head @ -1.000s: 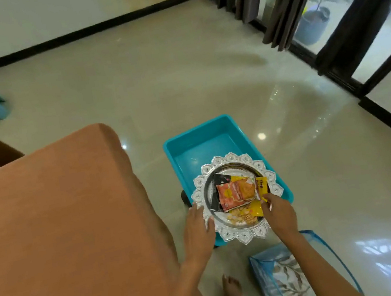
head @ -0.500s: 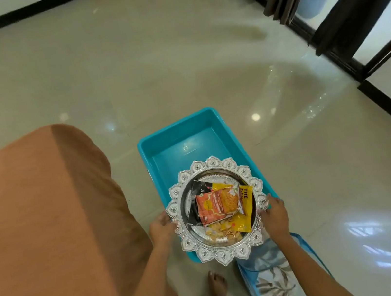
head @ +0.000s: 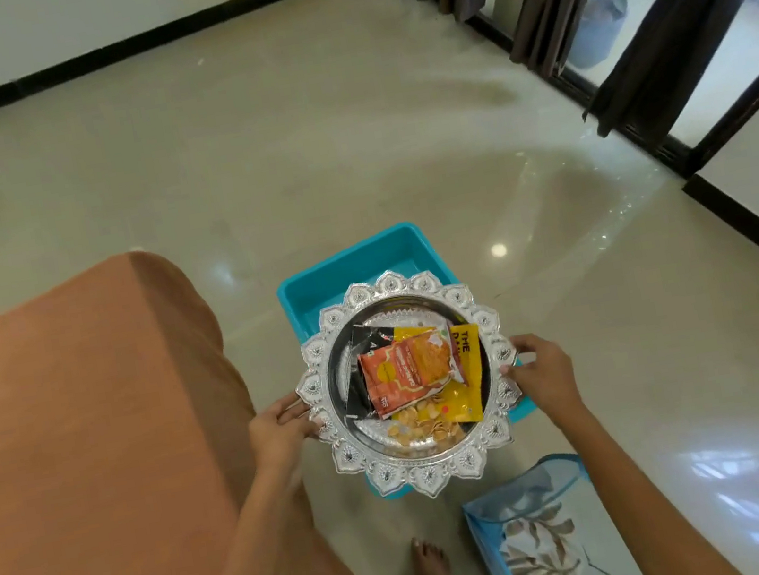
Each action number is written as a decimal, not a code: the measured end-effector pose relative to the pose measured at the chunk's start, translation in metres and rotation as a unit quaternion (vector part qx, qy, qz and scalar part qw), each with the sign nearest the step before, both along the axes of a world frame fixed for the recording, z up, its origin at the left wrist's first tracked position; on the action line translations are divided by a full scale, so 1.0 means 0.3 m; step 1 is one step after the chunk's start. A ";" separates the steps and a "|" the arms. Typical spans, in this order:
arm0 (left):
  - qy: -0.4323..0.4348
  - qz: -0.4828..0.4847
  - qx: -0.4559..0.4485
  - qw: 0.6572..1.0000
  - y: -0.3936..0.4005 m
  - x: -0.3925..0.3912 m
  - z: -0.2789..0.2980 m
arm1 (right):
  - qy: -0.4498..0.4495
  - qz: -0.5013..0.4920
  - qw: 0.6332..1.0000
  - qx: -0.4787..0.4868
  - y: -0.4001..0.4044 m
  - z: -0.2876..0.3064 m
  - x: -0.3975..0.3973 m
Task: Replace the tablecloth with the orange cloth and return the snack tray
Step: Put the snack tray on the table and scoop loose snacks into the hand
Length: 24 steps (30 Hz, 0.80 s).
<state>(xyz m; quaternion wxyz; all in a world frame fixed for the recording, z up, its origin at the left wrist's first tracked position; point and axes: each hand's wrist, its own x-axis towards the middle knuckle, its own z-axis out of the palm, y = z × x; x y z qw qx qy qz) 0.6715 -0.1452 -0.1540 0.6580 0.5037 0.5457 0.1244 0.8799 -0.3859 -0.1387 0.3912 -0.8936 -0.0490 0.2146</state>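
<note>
Above the turquoise plastic tub (head: 354, 266) on the floor, the round silver snack tray with a scalloped rim (head: 424, 471) is held level, beside the tabletop draped in orange cloth (head: 77, 434); the left hand (head: 281, 429) grips its left edge, the right hand (head: 543, 373) its right; inside lie an orange snack packet (head: 410, 369), and a yellow packet (head: 468, 375) reading "THE".

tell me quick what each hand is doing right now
Left hand: grips the snack tray by its left rim.
Right hand: grips its right rim.
</note>
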 end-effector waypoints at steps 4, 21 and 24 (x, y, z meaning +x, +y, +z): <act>-0.061 0.006 0.018 0.998 0.032 -0.133 0.196 | -0.021 0.035 0.998 0.047 0.023 0.199 -0.076; -0.155 0.176 0.117 0.965 0.159 -1.505 0.665 | 0.043 0.270 0.936 0.221 0.494 0.636 -1.076; -0.139 0.236 0.123 0.954 0.138 -1.766 0.670 | 0.073 0.323 0.921 0.207 0.609 0.615 -1.304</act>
